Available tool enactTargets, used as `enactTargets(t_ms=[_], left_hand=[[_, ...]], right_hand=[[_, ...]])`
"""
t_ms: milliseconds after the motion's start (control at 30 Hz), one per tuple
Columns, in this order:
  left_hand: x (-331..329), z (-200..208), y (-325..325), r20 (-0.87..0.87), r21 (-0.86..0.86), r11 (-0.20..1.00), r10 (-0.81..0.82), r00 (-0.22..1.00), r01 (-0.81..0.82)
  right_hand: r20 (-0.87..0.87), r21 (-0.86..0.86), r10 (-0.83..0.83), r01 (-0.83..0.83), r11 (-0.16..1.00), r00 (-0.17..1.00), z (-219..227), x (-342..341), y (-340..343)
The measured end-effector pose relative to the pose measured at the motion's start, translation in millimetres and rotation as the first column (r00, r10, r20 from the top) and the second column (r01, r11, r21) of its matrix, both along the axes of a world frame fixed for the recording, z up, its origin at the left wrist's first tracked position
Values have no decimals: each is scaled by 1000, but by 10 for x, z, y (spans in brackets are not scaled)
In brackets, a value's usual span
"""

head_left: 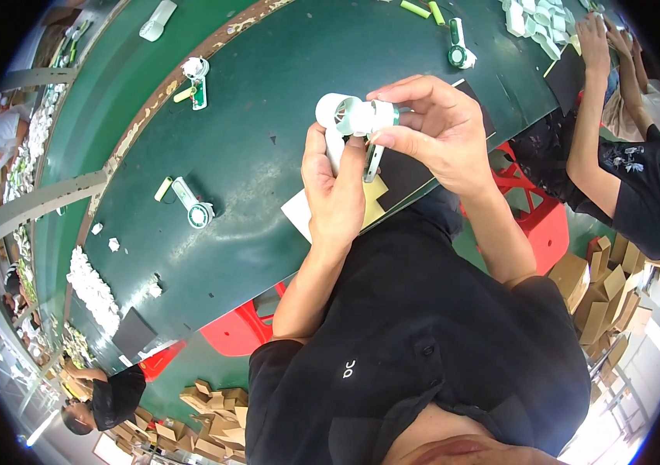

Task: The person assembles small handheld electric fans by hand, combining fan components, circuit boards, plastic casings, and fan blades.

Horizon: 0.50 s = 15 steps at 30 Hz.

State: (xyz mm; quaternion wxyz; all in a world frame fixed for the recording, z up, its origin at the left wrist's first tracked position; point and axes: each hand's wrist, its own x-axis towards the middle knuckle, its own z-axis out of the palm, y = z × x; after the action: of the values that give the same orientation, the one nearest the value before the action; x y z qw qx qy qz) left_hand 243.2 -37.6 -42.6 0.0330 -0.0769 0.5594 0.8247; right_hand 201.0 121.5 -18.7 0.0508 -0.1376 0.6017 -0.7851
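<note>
Over the near edge of the green table I hold parts of a small white handheld fan. My left hand point(335, 182) is closed around a white fan housing point(333, 108), whose round head faces up and whose handle runs down into my palm. The thumb and fingers of my right hand point(446, 139) pinch a white and green fan part point(374, 118), its round head against the housing's head. A narrow strip with a dark edge point(373, 164) hangs below it. My fingers hide part of the join between the two. Beneath my hands lie pale paper sheets point(299, 215) and a dark pad point(407, 180).
On the green table point(260, 186) lie unfinished fans with green batteries point(190, 203), point(199, 81), point(458, 46). White parts heap at far right point(535, 27) and left point(93, 291). Co-workers sit right point(632, 170) and lower left point(109, 399). Red stools point(238, 329) and cardboard boxes point(605, 287) stand nearby.
</note>
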Motion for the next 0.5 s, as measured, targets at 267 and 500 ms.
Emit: enactTargets(t_ms=[267,500], left_hand=[[28,80,41,-39,-141,989,32,999,-38],[42,-4,22,-227,-199,980,-44,973,-3]], right_hand=[[89,2,-117,117,993,989,-41,1,-106],[26,104,-147,143,984,989,11,-40,-96]])
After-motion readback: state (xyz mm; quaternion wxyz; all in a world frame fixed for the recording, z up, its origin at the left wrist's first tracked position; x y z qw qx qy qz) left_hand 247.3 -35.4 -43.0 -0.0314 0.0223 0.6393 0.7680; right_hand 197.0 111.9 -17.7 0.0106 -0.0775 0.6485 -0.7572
